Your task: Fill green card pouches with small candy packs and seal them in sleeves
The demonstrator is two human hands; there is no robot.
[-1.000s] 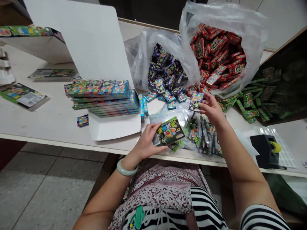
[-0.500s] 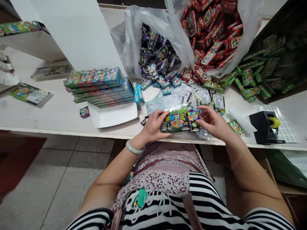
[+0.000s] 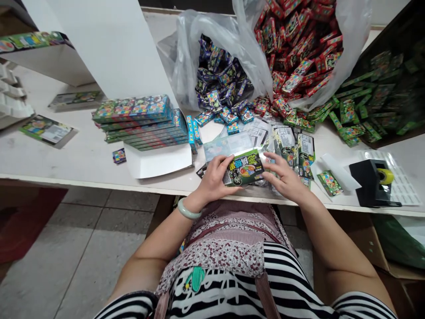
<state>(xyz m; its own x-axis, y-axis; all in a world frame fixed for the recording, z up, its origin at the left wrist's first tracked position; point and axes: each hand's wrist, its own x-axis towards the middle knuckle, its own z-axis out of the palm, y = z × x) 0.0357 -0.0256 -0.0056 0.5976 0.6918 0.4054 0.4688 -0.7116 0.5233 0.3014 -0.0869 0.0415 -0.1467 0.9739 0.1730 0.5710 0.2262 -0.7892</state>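
Note:
Low over the table's front edge, my left hand (image 3: 217,178) grips the left end of a green-and-black candy pack (image 3: 246,168), thumb and fingers on opposite sides. My right hand (image 3: 284,177) is closed around the pack's right end, where clear plastic shows at the fingertips. Behind the pack lie a clear plastic bag (image 3: 227,145) and several black-and-green printed packs (image 3: 284,139), partly overlapping. Small blue boxes (image 3: 229,116) sit loose just beyond them. Whatever is inside the held pack is hidden.
Open plastic bags hold purple boxes (image 3: 226,73) and red boxes (image 3: 299,48); green boxes (image 3: 348,110) spill from a dark container at right. A stack of display boxes (image 3: 142,119) stands left. A black tape dispenser (image 3: 372,181) and a small green pack (image 3: 330,182) lie right.
The small purple box between my right fingers at the pack's right end is no longer visible. My right hand has moved left against the pack. The view has shifted slightly.

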